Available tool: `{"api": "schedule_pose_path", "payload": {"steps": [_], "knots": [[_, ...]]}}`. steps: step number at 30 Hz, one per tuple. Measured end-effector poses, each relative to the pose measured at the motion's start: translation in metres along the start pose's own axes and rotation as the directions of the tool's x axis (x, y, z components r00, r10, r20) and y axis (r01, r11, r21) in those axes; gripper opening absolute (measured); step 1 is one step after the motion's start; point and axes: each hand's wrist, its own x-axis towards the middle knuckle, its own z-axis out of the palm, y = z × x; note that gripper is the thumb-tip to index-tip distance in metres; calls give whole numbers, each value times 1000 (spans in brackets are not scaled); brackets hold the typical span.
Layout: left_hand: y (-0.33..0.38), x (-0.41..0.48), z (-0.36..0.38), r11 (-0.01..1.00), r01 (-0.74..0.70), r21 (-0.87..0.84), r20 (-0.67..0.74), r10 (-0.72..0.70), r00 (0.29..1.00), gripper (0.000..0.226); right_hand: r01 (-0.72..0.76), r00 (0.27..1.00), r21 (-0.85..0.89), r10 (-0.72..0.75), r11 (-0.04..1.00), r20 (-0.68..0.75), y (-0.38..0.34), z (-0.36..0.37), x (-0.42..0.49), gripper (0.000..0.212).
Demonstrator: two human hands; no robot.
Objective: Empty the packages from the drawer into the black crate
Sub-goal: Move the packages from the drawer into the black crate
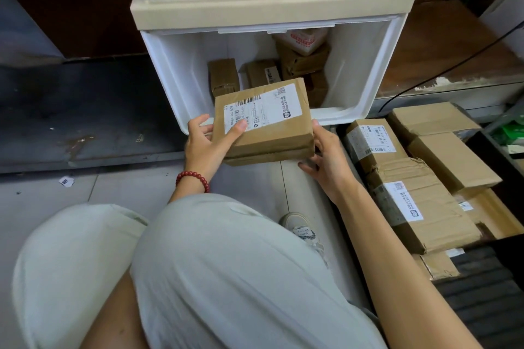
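Note:
A flat brown cardboard package (pixel 272 136) with a white shipping label hangs just in front of the open white drawer (pixel 377 71). My left hand (pixel 207 144) grips its left end, thumb on the label. My right hand (pixel 326 156) holds its right edge, fingers underneath. Several small brown packages (pixel 224 76) and a white one with red print (pixel 304 38) lie at the back of the drawer. The black crate (pixel 482 300) stands at the right and holds several cardboard packages (pixel 419 212).
I crouch on a grey floor, my knees in pale trousers filling the lower view, one shoe (pixel 300 229) by the crate. A dark ledge (pixel 85 110) runs left of the drawer. A black cable (pixel 453 65) crosses the brown surface at right.

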Motion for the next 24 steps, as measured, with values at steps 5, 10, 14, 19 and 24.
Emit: {"api": "schedule_pose_path", "payload": {"steps": [5, 10, 14, 19, 24], "knots": [[-10, 5, 0, 1000, -5, -8, 52, 5, 999, 80, 109, 990, 37, -112, 993, 81, -7, -1, 0, 54], [9, 5, 4, 994, -108, -3, 69, 108, 992, 70, 137, 988, 42, -140, 990, 67, -12, -3, -7, 64], [29, 9, 4, 968, -215, 128, 245, 179, 953, 76, 171, 985, -1, -171, 985, 6, -20, -14, -14, 85], [72, 23, 15, 899, -345, 271, 495, 177, 851, 88, 206, 974, 60, -199, 977, -110, -43, -48, -25, 64], [130, 17, 59, 790, -507, 345, 674, 168, 719, 90, 246, 940, 42, -228, 968, -254, -57, -98, -51, 70]]}}
